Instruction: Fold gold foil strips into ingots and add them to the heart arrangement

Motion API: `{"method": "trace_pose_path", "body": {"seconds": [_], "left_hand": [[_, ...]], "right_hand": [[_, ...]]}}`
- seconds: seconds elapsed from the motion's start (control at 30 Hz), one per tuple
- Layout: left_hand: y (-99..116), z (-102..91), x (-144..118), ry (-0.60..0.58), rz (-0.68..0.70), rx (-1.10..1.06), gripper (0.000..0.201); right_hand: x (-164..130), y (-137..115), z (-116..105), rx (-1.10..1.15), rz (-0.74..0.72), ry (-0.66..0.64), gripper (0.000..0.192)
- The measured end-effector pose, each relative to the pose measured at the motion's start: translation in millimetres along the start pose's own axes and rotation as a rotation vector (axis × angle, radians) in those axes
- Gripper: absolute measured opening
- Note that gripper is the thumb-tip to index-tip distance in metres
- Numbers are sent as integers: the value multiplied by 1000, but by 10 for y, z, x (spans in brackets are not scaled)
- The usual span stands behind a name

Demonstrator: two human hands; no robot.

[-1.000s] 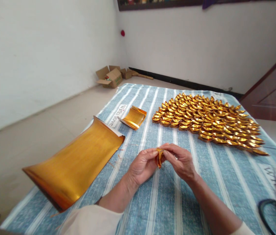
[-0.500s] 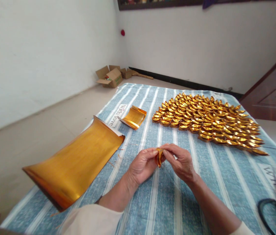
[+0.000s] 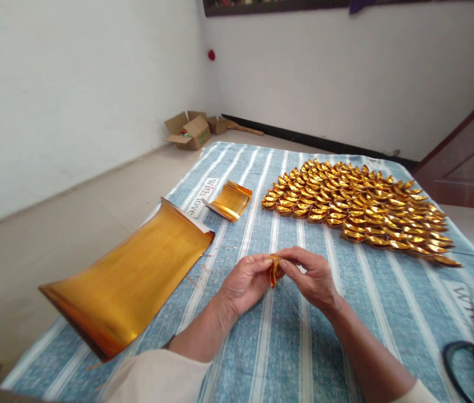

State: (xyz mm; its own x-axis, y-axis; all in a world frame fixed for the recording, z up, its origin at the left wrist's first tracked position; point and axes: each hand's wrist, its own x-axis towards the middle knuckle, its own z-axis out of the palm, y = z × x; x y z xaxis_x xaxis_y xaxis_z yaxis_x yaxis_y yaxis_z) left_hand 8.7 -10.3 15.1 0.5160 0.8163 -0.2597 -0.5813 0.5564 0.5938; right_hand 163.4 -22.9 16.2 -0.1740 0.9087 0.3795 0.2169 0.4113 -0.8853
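Between my two hands, above the striped cloth, is a small piece of folded gold foil paper point(image 3: 275, 272). My left hand point(image 3: 245, 281) pinches it from the left between thumb and fingers. From the right, my right hand point(image 3: 309, 276) grips its upper edge with thumb and fingertips. Part of the piece is hidden behind the fingers. Farther right lie many folded gold paper ingots point(image 3: 358, 207) in close rows. Left of my hands rests a large curled stack of gold foil sheets point(image 3: 136, 274), with a smaller curled stack point(image 3: 230, 200) beyond it.
A blue and white striped cloth point(image 3: 257, 358) covers the table. Black-handled scissors point(image 3: 465, 347) lie at the near right corner, beside something clear and shiny. Thin gold scraps lie by the large stack. An open cardboard box point(image 3: 192, 133) stands on the floor by the wall.
My fingers have shifted very slightly on the folded foil paper, and its lower part looks a little more turned. All else stays put.
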Motion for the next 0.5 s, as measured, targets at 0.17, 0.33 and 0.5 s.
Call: {"method": "trace_pose_path", "body": {"seconds": [0.17,0.33,0.5], "left_hand": [[2,-8,10,-5,4,1,9],[1,-12,8,2,-3,18,9],[-1,-13,9,1,8,28,11]], "right_hand": [[-12,17,19,-16,-7,9,15],[-16,23,13,4,9,13,12],[-24,30,26,13,19,14,12]]}}
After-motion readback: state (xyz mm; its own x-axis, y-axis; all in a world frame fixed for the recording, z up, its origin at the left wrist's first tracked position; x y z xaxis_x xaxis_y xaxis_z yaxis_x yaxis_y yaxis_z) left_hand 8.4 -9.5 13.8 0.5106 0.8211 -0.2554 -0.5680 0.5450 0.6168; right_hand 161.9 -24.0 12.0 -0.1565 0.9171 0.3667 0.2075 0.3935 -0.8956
